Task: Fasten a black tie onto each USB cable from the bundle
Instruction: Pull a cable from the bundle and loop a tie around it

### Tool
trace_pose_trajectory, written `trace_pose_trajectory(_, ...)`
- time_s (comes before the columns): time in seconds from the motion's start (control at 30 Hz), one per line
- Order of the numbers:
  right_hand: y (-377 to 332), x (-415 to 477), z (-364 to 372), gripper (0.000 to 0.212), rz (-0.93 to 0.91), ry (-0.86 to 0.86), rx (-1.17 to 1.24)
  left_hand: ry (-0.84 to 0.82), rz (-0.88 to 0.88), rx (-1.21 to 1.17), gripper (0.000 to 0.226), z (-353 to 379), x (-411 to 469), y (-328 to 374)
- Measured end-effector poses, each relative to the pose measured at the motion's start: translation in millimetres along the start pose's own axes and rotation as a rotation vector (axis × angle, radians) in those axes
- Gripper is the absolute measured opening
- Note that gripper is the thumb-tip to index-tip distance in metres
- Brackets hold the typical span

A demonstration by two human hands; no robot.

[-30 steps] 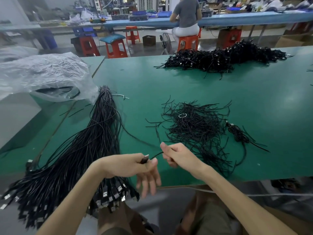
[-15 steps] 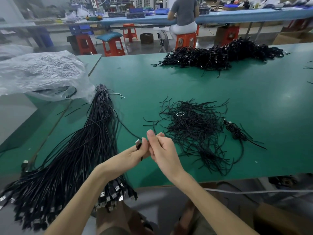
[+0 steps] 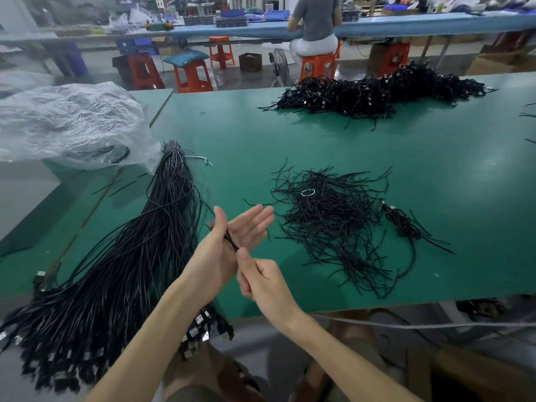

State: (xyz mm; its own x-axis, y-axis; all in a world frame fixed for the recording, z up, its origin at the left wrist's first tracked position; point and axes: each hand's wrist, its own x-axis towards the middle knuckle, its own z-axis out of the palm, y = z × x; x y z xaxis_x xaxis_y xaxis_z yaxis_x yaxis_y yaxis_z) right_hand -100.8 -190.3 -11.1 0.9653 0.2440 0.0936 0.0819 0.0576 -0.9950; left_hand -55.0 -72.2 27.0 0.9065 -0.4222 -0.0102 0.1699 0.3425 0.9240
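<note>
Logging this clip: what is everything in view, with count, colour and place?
table: one, green, foreground
cable bundle: one, black, left on table, plugs over near edge
loose ties: one pile, black, table centre
rubber band: one, white, on the loose ties
coiled cable: one, black, right of the loose ties
cable heap: one, black, far right of table
plastic bag: one, clear, far left
stools: several, orange or red, floor behind table
fan: one, dark, same floor
seated person: one, grey top, at blue bench
held cable: one, black, across left palm
left hand: fingers straight
right hand: pinches held cable
</note>
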Motion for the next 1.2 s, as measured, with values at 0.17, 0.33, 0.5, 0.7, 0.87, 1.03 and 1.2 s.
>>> trace_pose_trajectory(0.17, 14, 4, -15, 0.058, 0.169, 0.060, 0.046, 0.094, 0.081, -0.315, 0.057, -7, -4, 25)
trace_pose_trajectory(0.33, 3, 22, -29, 0.061, 0.225, 0.107, -0.018, -0.201, -0.039, 0.436, 0.062, -17, -25, 33)
trace_pose_trajectory(0.5, -12, 31, -35, 0.070, 0.210, -0.088, -0.102, -0.310, -0.225, 0.991, 0.061, -18, -27, 20)
trace_pose_trajectory(0.7, -19, 30, -26, 0.065, 0.083, -0.026, -0.203, -0.174, -0.221, 1.007, 0.066, -29, -24, 14)
trace_pose_trajectory(0.87, -22, 26, -17, 0.061, 0.065, 0.025, -0.115, -0.135, -0.166, 1.017, 0.064, -34, -22, 10)
trace_pose_trajectory(1.03, -16, 19, -5, 0.061, 0.152, 0.048, 0.093, 0.037, -0.024, 0.667, 0.061, -9, -19, -7)
trace_pose_trajectory(1.2, 4, 12, 0, 0.061, 0.158, 0.083, 0.061, 0.229, 0.161, -0.047, 0.060, 7, -5, 6)
